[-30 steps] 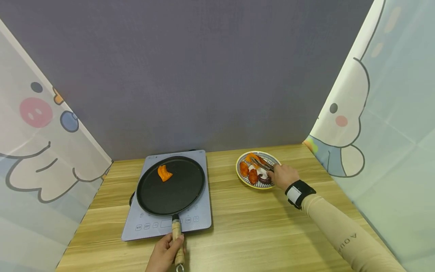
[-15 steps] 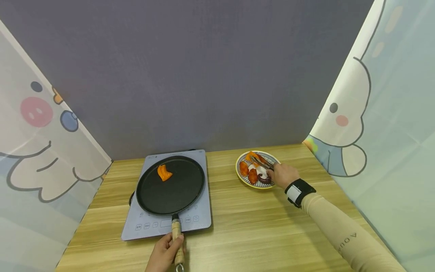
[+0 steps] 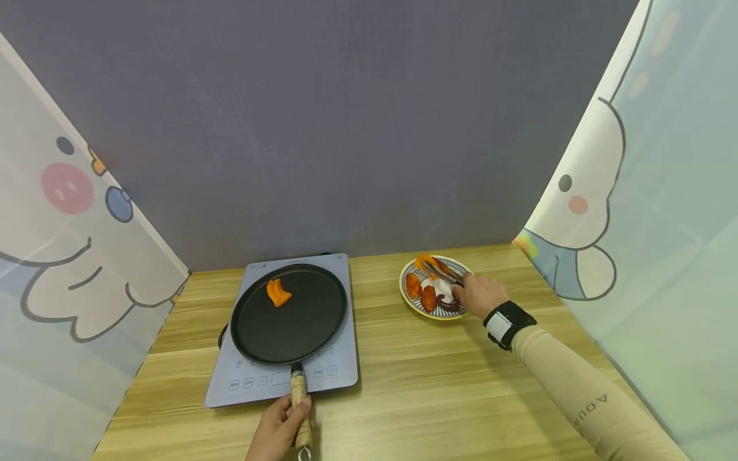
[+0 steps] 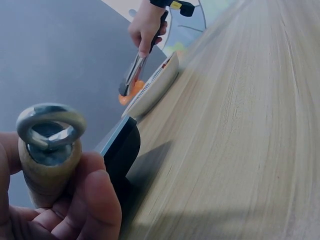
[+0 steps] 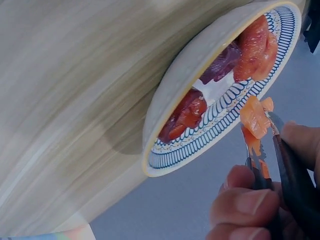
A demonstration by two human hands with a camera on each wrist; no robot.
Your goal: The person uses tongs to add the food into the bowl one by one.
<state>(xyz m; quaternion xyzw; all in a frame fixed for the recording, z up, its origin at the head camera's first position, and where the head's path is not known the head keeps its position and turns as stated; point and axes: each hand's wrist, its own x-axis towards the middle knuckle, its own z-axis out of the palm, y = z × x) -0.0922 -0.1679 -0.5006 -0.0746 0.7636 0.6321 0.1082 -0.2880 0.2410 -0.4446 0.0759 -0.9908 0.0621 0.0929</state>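
Observation:
My left hand (image 3: 279, 426) grips the wooden handle (image 3: 300, 410) of a flat black frying pan (image 3: 288, 326), which sits on a grey induction cooktop (image 3: 346, 378). One orange food piece (image 3: 279, 292) lies in the pan's upper left. At the right, my right hand (image 3: 483, 296) holds metal tongs (image 3: 442, 272) with dark grips. Between the tong tips is another orange piece (image 5: 255, 119), raised over the patterned plate (image 5: 200, 145). Reddish-brown pieces (image 5: 252, 50), a dark purple curled tentacle (image 3: 447, 303) and something white (image 3: 442, 291) lie in the plate.
The wooden table (image 3: 415, 397) carries the cooktop on the left and the plate on the right. A grey panel (image 3: 346, 128) rises behind them. Cartoon-printed sheets (image 3: 663, 192) stand along both sides.
The tongs have lifted the orange piece slightly, up toward the plate's far rim. My left hand and the pan stay in place.

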